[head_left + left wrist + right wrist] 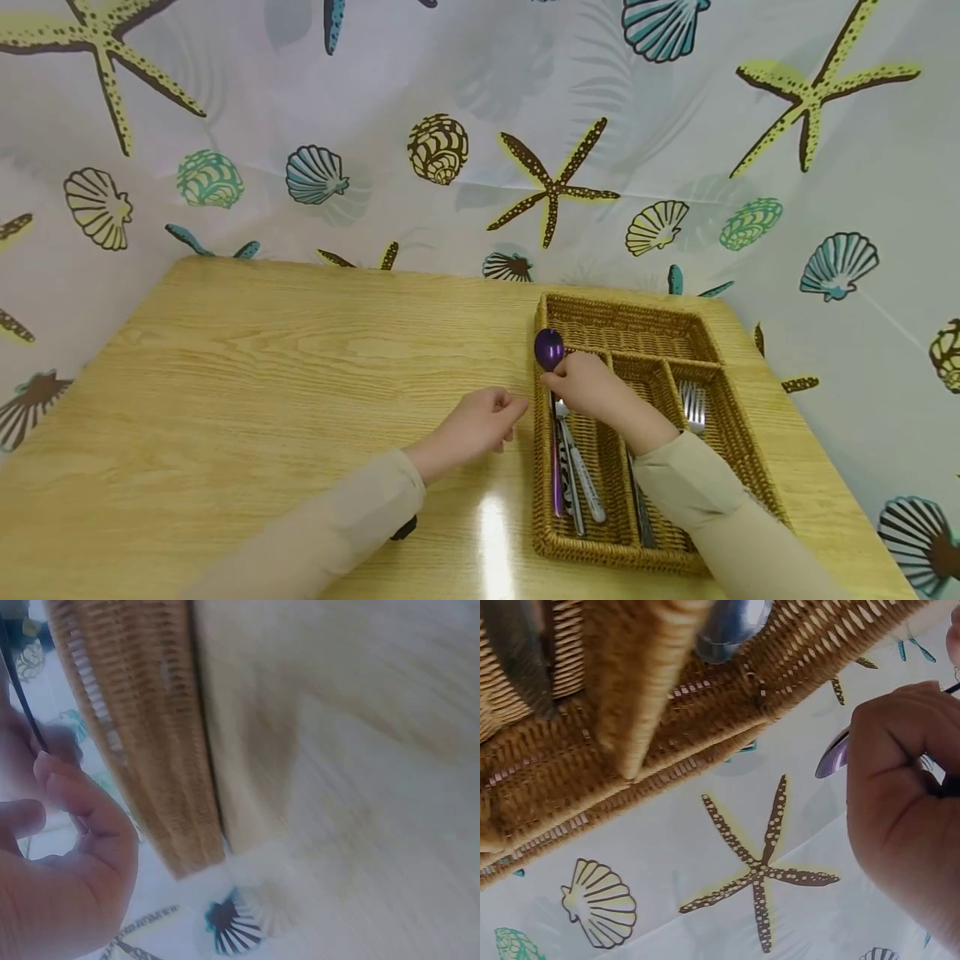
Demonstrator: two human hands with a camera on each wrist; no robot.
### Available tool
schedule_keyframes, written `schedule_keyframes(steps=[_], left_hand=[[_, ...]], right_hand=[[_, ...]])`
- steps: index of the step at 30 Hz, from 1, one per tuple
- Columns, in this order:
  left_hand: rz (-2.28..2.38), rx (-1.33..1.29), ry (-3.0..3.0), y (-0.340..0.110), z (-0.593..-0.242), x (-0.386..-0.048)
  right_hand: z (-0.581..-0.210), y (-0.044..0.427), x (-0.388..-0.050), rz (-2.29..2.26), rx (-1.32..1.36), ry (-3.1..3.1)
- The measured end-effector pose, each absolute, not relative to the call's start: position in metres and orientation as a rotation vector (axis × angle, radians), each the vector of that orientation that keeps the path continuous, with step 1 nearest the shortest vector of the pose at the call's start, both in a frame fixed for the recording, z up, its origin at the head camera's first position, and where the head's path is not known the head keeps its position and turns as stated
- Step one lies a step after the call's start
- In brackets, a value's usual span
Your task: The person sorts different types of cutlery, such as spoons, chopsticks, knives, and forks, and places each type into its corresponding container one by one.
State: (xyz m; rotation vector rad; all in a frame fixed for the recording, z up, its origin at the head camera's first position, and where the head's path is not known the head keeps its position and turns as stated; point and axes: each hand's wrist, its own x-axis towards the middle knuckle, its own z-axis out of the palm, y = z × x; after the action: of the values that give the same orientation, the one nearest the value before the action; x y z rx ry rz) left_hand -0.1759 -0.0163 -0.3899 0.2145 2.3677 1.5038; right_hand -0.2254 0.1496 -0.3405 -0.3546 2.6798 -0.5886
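My right hand (592,387) pinches a spoon with a shiny purple bowl (550,350) over the left edge of the wicker cutlery tray (538,483). The bowl points away from me; in the right wrist view, part of this spoon (831,760) shows beside the hand. Just left of the tray is my left hand (480,421), its fingers loosely curled with nothing visibly held. In the left wrist view, a thin dark handle (24,697) passes close to the left fingertips; contact is unclear. Beneath the right hand, several utensils (587,483) lie in the left compartment.
A fork (695,407) lies in the tray's right compartment. A dark-handled utensil (642,512) is in the middle one, partly hidden by my right arm. Across the back runs a wide compartment (622,327). A shell-patterned cloth (375,167) hangs behind the wooden table (262,400).
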Motion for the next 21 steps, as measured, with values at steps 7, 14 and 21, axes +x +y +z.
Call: schedule_keyframes(steps=[7,14,21], left_hand=[[1.515,0.069,2.392,-0.048,-0.396,-0.179],[1.514,0.037,2.396,-0.056,-0.398,-0.179],[1.521,0.016,2.388,-0.056,-0.396,-0.176]], right_hand=[[-0.350,0.172,-0.227,-0.516,-0.347,2.707],[-0.356,0.183,-0.227,-0.443,-0.358,2.724],[-0.365,0.173,-0.221,-0.134,-0.287,2.771]])
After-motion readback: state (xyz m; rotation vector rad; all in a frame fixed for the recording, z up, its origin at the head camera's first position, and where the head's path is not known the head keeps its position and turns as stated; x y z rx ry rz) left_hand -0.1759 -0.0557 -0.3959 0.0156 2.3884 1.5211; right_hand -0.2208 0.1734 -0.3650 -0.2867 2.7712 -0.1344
